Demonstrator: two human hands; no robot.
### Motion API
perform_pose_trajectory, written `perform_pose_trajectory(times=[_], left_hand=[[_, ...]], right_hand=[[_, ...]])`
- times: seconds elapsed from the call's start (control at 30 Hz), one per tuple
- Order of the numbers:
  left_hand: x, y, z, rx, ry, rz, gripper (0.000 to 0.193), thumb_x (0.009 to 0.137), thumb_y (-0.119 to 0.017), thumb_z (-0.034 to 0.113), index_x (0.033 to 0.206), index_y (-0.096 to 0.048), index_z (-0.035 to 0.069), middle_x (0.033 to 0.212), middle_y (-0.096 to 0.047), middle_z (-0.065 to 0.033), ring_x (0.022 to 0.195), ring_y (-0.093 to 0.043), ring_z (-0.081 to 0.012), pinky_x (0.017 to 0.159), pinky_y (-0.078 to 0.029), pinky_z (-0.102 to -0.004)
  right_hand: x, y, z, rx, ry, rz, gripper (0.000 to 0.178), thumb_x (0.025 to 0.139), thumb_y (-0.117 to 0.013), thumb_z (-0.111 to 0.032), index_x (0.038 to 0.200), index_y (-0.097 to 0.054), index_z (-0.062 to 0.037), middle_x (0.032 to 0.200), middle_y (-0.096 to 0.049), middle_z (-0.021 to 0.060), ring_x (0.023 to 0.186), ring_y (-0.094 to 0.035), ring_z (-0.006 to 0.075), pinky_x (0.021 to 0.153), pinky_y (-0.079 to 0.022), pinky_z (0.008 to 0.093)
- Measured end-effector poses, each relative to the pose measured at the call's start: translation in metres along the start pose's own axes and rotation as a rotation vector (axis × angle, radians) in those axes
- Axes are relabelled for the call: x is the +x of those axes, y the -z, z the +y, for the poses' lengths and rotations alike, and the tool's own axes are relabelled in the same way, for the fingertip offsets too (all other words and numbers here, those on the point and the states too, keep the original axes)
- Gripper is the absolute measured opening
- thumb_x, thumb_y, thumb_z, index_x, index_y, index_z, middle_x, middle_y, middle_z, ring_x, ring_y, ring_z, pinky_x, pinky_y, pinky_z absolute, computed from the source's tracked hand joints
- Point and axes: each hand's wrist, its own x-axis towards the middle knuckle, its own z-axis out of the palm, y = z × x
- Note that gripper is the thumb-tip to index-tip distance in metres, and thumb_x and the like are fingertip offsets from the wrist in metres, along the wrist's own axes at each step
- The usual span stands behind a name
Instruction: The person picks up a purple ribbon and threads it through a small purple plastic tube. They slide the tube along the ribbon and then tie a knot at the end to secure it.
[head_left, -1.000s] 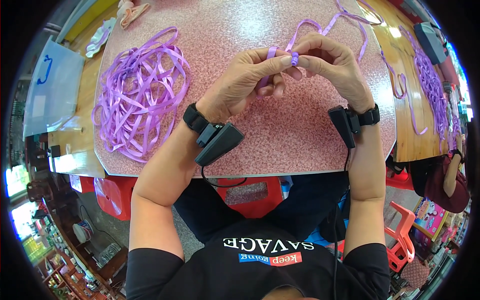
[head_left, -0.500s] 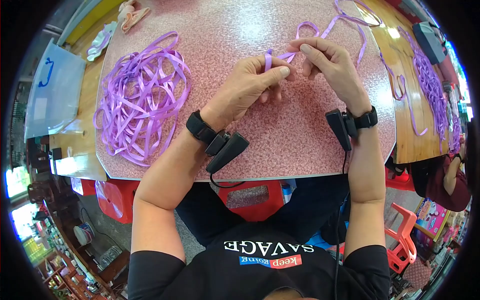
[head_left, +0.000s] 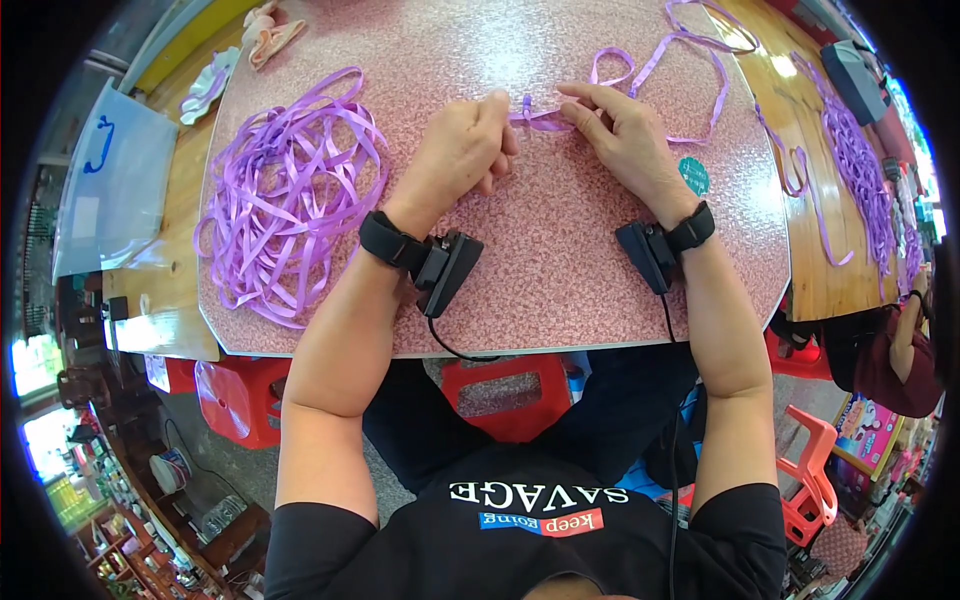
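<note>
A purple ribbon (head_left: 549,125) stretches between my two hands over the pink speckled table, with a small darker purple knot or fold standing up near its left end. My left hand (head_left: 463,145) is closed with thumb and forefinger pinched on the ribbon's left part. My right hand (head_left: 622,132) pinches the ribbon on the other side between thumb and forefinger. Beyond the right hand the ribbon runs on in loose loops toward the far right of the table. Left of my left hand lies a big tangled heap of purple ribbon (head_left: 290,200).
A round green sticker (head_left: 693,176) is on the pink tabletop (head_left: 560,270) beside my right wrist. More purple ribbon (head_left: 855,170) lies bundled on the wooden table at right. A clear plastic bin (head_left: 115,185) stands at left, and a peach cloth (head_left: 272,36) lies at the far left.
My hands have moved apart and left, drawing the ribbon straight between them. The purple loop that was around my left fingers now stands off them as a small knot or fold.
</note>
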Motion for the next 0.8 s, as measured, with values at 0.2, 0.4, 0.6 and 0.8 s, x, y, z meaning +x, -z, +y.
perform_pose_trajectory(times=[0.2, 0.4, 0.6, 0.8], left_hand=[[0.015, 0.014, -0.020, 0.577, -0.352, 0.301, 0.048, 0.099, -0.051, 0.042, 0.087, -0.063, -0.003, 0.070, -0.068, -0.0146, 0.059, -0.066, -0.0186, 0.052, -0.050, -0.0317], [0.014, 0.024, -0.003, -0.293, -0.017, -0.014, 0.045, 0.104, -0.039, 0.039, 0.120, -0.049, -0.002, 0.088, -0.070, -0.0211, 0.074, -0.070, -0.0278, 0.065, -0.057, -0.0341], [0.019, 0.040, -0.007, -0.923, -0.030, -0.343, 0.047, 0.105, -0.030, 0.028, 0.134, -0.036, -0.009, 0.124, -0.054, -0.0345, 0.110, -0.062, -0.0413, 0.096, -0.054, -0.0461], [0.023, 0.037, -0.012, -1.309, -0.040, -0.527, 0.053, 0.098, -0.031, 0.017, 0.140, -0.025, -0.015, 0.143, -0.031, -0.0382, 0.134, -0.037, -0.0497, 0.112, -0.035, -0.0592]], right_hand=[[0.007, -0.001, -0.009, -0.132, 0.020, 0.009, 0.027, 0.095, -0.064, -0.028, 0.110, -0.071, -0.0065, 0.091, -0.072, 0.0131, 0.075, -0.066, 0.0207, 0.067, -0.050, 0.0323], [0.031, 0.000, -0.037, -0.328, -0.154, -0.240, 0.037, 0.092, -0.062, -0.041, 0.101, -0.073, -0.0062, 0.082, -0.071, 0.0147, 0.076, -0.068, 0.0302, 0.067, -0.051, 0.0413], [0.043, -0.013, -0.029, -0.458, -0.036, -0.206, 0.032, 0.087, -0.065, -0.040, 0.090, -0.073, -0.0088, 0.091, -0.070, 0.0139, 0.088, -0.068, 0.0320, 0.075, -0.053, 0.0443], [0.044, -0.009, -0.009, -0.353, 0.070, -0.130, 0.025, 0.086, -0.068, -0.028, 0.094, -0.071, -0.0040, 0.098, -0.066, 0.0164, 0.094, -0.064, 0.0316, 0.083, -0.050, 0.0404]])
